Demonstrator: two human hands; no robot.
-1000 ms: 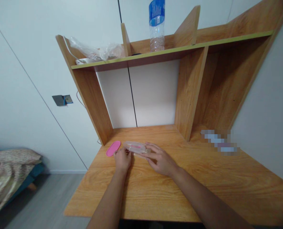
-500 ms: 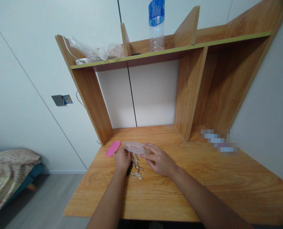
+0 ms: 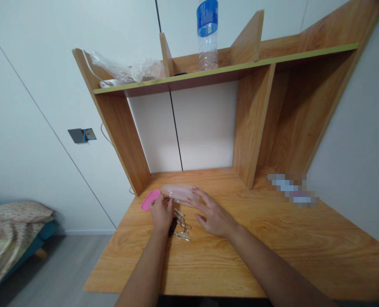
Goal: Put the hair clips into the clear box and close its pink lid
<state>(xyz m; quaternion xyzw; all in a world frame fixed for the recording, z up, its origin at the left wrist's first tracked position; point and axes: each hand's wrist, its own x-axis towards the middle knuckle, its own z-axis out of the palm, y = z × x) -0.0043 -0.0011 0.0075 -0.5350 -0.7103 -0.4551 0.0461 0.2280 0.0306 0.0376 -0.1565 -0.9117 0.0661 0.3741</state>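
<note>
Clear plastic container (image 3: 179, 192), near the desk's (image 3: 272, 238) left edge: our left hand (image 3: 160, 213) pinches one end, our spread right hand (image 3: 213, 215) steadies the other, clear of the key bunch (image 3: 180, 226) beneath.

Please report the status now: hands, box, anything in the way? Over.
Left hand grips box end; right hand open, fingertips on other end. Box held off desk. Metal clips lie below it, pink lid left.

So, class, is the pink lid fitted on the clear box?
No, the pink lid lies on the desk, left of the clear box and beside the left hand.
</note>
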